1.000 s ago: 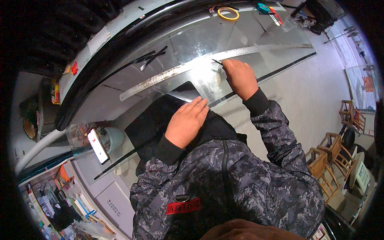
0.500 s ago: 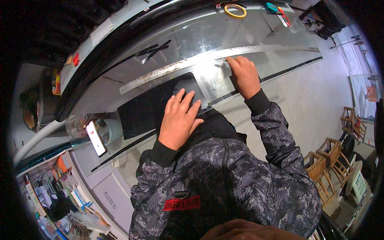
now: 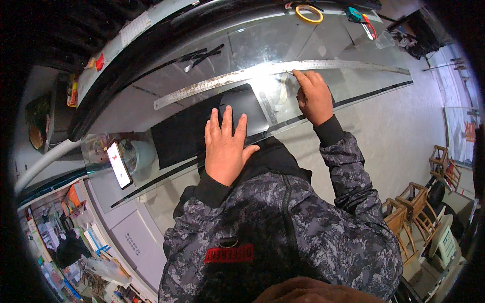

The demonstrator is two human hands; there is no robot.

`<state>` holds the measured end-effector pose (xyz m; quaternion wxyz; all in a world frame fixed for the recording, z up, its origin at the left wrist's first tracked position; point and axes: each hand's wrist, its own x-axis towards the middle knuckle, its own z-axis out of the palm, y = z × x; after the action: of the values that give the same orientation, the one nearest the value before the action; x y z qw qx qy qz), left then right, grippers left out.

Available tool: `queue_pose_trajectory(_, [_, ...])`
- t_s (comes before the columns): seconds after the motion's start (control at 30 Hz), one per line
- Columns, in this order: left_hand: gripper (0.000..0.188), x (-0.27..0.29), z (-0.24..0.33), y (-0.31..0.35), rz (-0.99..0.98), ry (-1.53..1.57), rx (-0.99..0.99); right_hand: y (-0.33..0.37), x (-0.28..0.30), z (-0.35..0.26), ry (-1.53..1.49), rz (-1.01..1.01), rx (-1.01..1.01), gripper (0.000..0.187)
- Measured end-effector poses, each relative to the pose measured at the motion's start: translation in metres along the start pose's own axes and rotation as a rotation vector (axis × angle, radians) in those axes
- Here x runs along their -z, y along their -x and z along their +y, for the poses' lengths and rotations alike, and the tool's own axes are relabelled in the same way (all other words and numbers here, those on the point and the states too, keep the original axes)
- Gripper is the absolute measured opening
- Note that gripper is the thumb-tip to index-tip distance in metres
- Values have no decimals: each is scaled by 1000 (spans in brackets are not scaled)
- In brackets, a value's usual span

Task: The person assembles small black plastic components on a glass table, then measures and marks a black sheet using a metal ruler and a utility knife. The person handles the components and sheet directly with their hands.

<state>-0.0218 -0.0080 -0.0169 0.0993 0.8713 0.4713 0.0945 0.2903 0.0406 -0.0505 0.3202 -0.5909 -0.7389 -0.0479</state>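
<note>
My left hand lies with fingers spread on a black sheet, which has one rounded corner and rests on a glass tabletop. At the far side of the sheet, a long, worn metal ruler crosses the glass. My right hand is closed beside the ruler's near edge, forefinger and thumb pinched together. Something small and thin shows at its fingertips, but glare hides its kind. Black strips lie crossed beyond the ruler.
Along the far edge are a yellow tape roll, a teal tape measure and a red cutter knife. A lit phone lies at the left. Below it stands a cluttered drawer. Wooden stools are at the right.
My left hand has shifted slightly left on the black sheet, its fingers straighter and more spread. My right hand stays at the ruler's edge, still pinched. The whole view has shifted a little.
</note>
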Motion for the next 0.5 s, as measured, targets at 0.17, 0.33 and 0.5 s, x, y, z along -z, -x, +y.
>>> queue_pose_trajectory(0.17, [77, -1, 4, -1, 19, 24, -112, 1, 0, 0, -12, 5, 8, 58])
queue_pose_trajectory(0.33, [68, 2, -2, -1, 13, 180, -229, 2, 0, 1, -3, -37, -18, 57])
queue_pose_trajectory(0.5, [76, 2, -24, -1, 240, 87, -13, 2, 0, 0, 2, -30, -16, 57])
